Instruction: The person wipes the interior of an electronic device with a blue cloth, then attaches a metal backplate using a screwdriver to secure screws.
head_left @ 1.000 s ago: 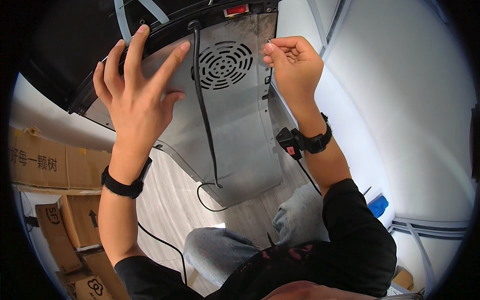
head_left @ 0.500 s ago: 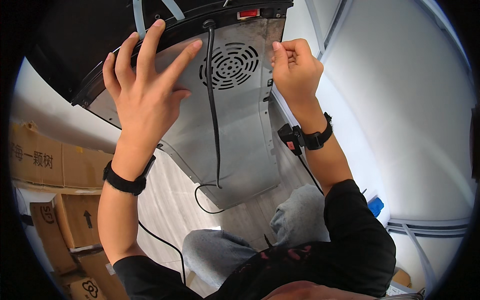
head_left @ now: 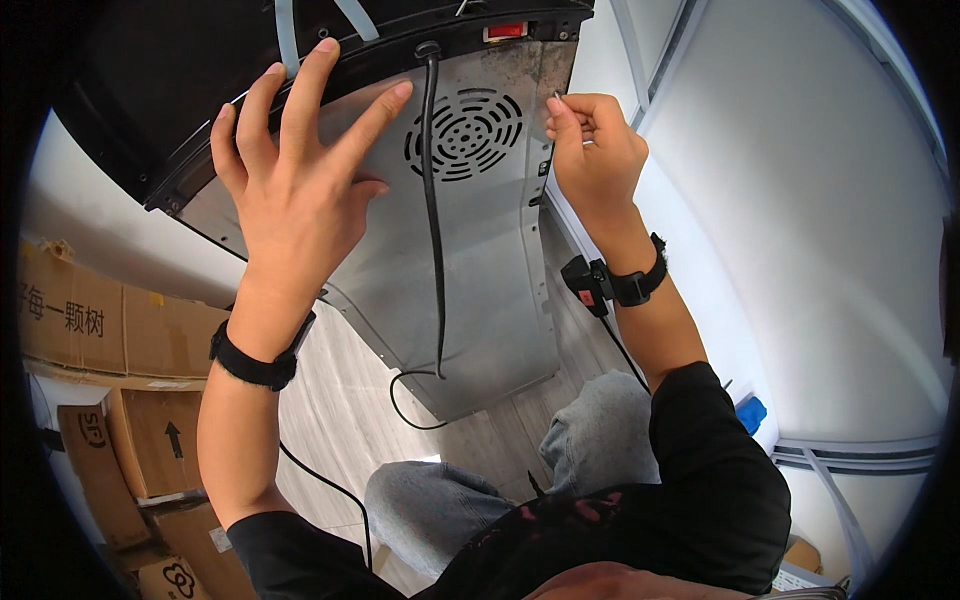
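Left hand: the left hand point(head_left: 295, 190) lies flat against the grey metal back panel point(head_left: 470, 280) of the appliance, fingers spread apart and pointing toward the far black upper edge point(head_left: 200, 120); it grips nothing.
Right hand: the right hand point(head_left: 592, 150) is at the right edge of the panel, near the far corner, thumb and forefinger pinched together on a small thin metal piece point(head_left: 557, 97); what the piece is, I cannot tell, it is too small.
Panel: it is tilted, its far end high and its near end down toward the person's knees; a round vent grille point(head_left: 465, 135) sits between the two hands.
Cord: a black power cord point(head_left: 435, 230) leaves the far top edge of the panel, runs down its middle and curls over the wooden floor point(head_left: 340, 420) at the near end.
Switch: a red switch point(head_left: 503, 31) shows on the far black edge, right of the cord's root.
Wrists: each wears a black band; the right one carries a small black unit point(head_left: 585, 282) with a thin cable.
Left side: cardboard boxes point(head_left: 110, 330) are stacked on the left.
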A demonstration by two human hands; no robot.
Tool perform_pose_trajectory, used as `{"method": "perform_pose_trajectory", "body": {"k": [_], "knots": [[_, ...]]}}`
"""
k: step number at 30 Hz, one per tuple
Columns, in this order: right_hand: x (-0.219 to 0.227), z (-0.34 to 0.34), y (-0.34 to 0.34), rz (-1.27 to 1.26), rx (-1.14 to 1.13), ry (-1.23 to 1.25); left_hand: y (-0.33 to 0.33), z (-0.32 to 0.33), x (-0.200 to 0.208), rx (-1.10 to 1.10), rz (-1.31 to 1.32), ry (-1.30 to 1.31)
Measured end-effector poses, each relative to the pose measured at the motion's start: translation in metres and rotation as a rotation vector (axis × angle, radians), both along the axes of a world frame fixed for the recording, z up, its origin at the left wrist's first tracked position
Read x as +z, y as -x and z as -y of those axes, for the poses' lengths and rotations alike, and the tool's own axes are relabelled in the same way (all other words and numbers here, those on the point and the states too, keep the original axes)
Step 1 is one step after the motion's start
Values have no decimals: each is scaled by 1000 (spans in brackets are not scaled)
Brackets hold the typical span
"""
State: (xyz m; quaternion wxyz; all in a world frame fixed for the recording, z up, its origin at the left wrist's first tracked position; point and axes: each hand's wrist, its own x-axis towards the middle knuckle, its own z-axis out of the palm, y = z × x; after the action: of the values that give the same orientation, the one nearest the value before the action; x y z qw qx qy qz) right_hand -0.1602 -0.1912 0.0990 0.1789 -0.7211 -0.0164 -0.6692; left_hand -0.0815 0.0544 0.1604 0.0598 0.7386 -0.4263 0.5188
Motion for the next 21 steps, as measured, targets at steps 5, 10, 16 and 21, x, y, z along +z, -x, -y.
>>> {"method": "perform_pose_trajectory", "body": {"k": [5, 10, 16, 21], "knots": [[3, -2, 1, -15, 26, -52, 0, 1, 1, -16, -1, 12], [7, -5, 2, -41, -2, -80, 1, 1, 1, -3, -7, 4], [8, -3, 1, -49, -40, -44, 2, 2, 0, -35, -5, 20], [13, -6, 1, -67, -80, -27, 0, 0, 0, -29, -2, 16]]}}
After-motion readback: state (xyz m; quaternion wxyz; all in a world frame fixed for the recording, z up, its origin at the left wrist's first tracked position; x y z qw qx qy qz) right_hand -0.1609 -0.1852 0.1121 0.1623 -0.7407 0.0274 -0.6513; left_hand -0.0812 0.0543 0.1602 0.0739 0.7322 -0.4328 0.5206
